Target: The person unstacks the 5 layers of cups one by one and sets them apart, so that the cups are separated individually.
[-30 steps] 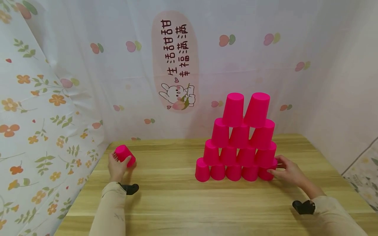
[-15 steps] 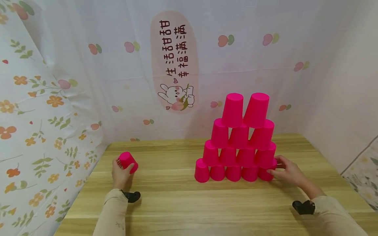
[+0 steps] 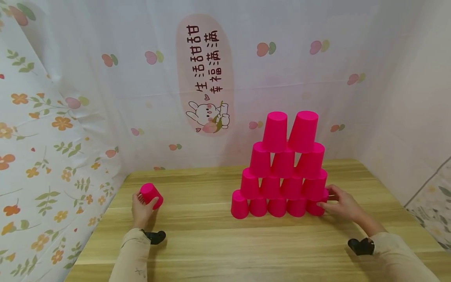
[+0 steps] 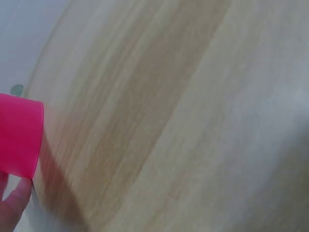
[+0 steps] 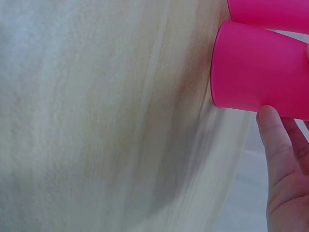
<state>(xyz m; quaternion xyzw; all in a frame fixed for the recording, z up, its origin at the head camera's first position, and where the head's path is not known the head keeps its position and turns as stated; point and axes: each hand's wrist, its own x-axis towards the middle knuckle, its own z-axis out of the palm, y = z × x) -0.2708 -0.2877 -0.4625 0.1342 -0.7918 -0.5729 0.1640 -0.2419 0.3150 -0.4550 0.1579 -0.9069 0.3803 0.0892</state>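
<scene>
My left hand (image 3: 141, 210) holds a pink plastic cup (image 3: 151, 196) upside down at the table's left side, thumb in front and fingers around its far side. The cup leans slightly in the head view. In the left wrist view, the rim of the cup (image 4: 21, 137) and a fingertip show at the left edge. On the right stands a pyramid of upturned pink cups (image 3: 283, 163), with two cups side by side at its top. My right hand (image 3: 346, 207) grips the bottom row's rightmost cup (image 5: 260, 67), thumb on the near side, other fingers partly hidden behind it.
The wooden table (image 3: 211, 243) runs back to a hanging white curtain (image 3: 151, 90) printed with fruit, lettering and a rabbit. A floral cloth (image 3: 46, 156) hangs along the left edge. Black wrist mounts (image 3: 361, 246) stick out beside both sleeves.
My left hand has brought its cup a little nearer to me over the table. The right hand stays at the pyramid's corner cup, and the head view has shifted slightly.
</scene>
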